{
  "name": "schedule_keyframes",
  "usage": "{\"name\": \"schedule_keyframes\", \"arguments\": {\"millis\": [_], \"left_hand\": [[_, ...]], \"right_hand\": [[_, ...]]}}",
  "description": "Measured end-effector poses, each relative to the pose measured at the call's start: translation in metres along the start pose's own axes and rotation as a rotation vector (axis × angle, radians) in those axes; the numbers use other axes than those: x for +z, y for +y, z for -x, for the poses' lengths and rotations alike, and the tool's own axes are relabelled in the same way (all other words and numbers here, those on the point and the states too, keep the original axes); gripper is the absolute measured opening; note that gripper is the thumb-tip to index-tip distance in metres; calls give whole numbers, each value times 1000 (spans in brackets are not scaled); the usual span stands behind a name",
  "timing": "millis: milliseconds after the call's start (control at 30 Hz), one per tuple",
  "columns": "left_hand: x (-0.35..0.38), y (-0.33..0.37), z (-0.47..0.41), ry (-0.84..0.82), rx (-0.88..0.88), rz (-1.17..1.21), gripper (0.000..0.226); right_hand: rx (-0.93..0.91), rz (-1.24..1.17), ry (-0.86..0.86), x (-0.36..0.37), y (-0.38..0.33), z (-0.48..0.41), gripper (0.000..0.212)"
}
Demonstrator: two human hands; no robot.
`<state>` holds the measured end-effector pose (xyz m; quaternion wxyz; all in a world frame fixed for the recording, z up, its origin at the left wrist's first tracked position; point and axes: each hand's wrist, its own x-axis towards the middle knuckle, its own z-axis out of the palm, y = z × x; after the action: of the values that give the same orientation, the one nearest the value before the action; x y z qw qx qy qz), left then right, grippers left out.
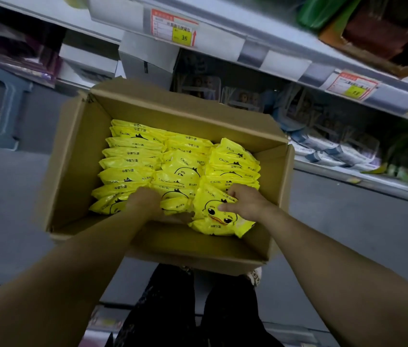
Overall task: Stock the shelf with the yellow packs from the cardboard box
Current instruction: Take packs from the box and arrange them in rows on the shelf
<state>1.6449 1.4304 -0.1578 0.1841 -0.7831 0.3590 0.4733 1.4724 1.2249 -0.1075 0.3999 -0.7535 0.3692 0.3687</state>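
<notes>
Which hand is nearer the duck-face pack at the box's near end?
Right. The right hand holds the duck-face pack; the left hand is left of it, on neighbouring packs.

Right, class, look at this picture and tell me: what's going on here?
A person reaches into an open cardboard box of yellow packs in front of a store shelf. The right hand pinches the duck-printed pack at the box's near right corner. The left hand is pushed in among the middle packs, its fingers hidden. No pack is clear of the box yet.
</notes>
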Motion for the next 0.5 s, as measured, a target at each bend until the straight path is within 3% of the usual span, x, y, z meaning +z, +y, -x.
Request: {"name": "schedule_keyframes", "arguments": {"millis": [233,367,433,500], "left_hand": [[-60,-2,54,43,-56,585,48],[-84,23,99,140,2,895,62],[-94,43,124,192,57,1034,68],[-105,69,153,247,116,1144,76]], "right_hand": [[-6,-370,106,-35,-14,43,78],[-89,-400,157,-61,-10,90,88],[-111,-433,162,-77,-1,115,81],[-133,-453,174,-96,11,141,57]]}}
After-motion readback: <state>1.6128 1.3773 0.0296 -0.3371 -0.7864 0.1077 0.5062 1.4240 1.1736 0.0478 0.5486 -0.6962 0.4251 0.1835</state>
